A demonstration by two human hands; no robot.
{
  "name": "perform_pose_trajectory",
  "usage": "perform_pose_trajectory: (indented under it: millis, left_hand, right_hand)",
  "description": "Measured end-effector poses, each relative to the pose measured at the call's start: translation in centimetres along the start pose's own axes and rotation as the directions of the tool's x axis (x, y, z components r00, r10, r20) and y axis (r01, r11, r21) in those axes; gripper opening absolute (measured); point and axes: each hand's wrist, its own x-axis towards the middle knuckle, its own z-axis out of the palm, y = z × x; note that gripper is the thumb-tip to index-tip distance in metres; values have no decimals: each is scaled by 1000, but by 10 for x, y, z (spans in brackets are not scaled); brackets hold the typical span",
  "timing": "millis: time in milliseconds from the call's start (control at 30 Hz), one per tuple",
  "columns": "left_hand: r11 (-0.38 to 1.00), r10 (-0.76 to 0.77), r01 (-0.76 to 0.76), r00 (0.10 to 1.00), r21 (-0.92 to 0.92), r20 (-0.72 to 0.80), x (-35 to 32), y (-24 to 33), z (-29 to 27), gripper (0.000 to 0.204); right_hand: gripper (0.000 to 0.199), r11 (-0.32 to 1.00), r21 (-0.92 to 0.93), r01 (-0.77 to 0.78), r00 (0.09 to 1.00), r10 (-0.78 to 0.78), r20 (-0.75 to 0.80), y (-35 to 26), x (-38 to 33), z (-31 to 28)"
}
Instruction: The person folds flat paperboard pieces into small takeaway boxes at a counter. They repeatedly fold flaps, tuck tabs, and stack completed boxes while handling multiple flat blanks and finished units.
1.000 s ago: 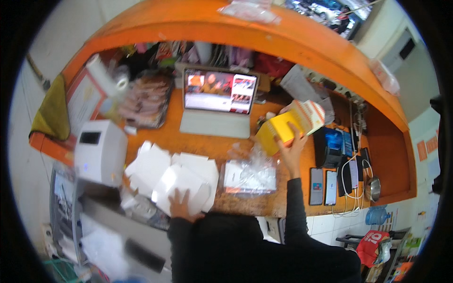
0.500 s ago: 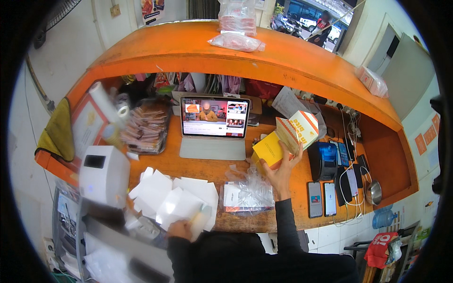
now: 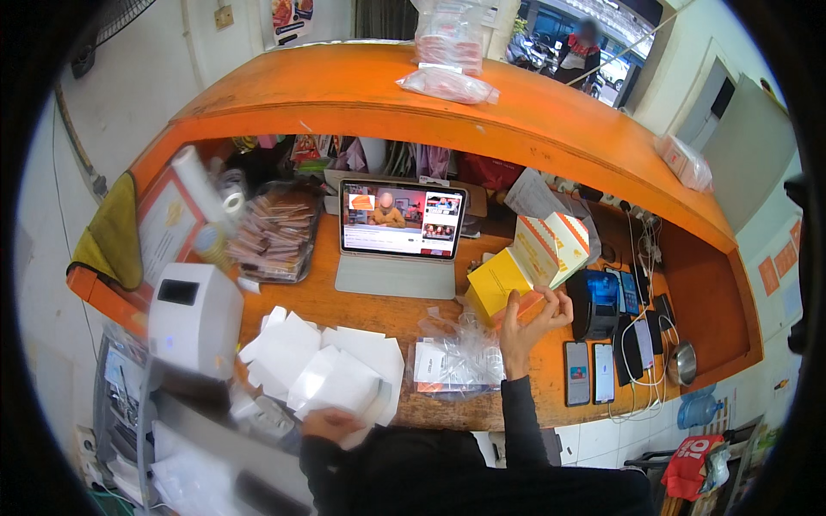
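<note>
A yellow, white and orange printed carton with raised flaps stands right of the tablet. My right hand is just in front of it, thumb and fingers apart, with nothing visible between them. At the near edge of the counter, my left hand has its fingers closed at the edge of a pale paper piece, partly blurred. Several loose white paper sheets lie overlapping beyond that hand. A clear plastic bag rests on printed packets between my two hands.
A propped tablet plays a video. Left are a white printer and a tray of sachets. On the right stand a blue-black device, phones, cables and a metal bowl. An orange shelf arches overhead; a person is outside.
My right hand's fingers have come away from the carton, and its flaps stand wider apart. My left hand stays near the paper sheets. The whole view has shifted slightly.
</note>
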Motion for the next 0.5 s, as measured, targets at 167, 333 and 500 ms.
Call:
perform_pose_trajectory:
  millis: [167,333,500]
  left_hand:
    - [998,-68,67,996,9,56,5,-5,4,37]
    - [997,20,-14,996,-79,84,6,-16,1,33]
    - [962,265,-246,948,122,-178,4,-15,-3,22]
  right_hand:
    - [32,997,64,33,998,-37,59,-16,-8,0]
    - [31,986,165,36,991,-56,118,-36,-20,11]
    - [32,954,291,75,943,-162,291,-47,-35,16]
